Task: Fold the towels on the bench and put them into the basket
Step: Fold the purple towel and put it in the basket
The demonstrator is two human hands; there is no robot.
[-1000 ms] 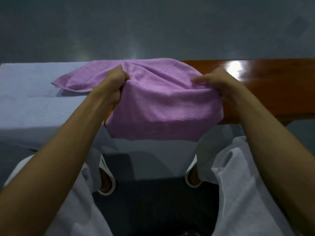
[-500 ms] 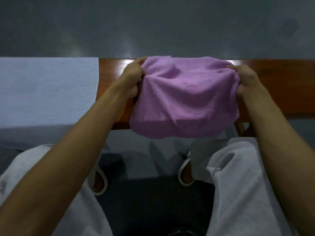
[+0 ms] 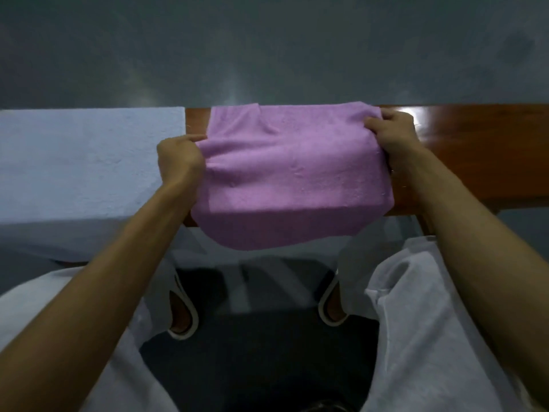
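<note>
A purple towel [image 3: 291, 173] lies across the brown wooden bench [image 3: 481, 150], its near edge hanging over the bench's front. My left hand [image 3: 178, 159] grips the towel's left edge. My right hand [image 3: 392, 135] pinches its far right corner. A pale blue towel [image 3: 89, 162] is spread flat over the bench's left part, draping over the front edge. No basket is in view.
Beyond the bench is a grey floor [image 3: 267, 49]. Below the bench I see my own legs in light trousers [image 3: 416, 307] and white slippers [image 3: 182, 316] on the dark floor.
The purple towel has moved right, off the blue towel, and now lies flatter on the bare wood. Both hands went right with it and spread apart.
</note>
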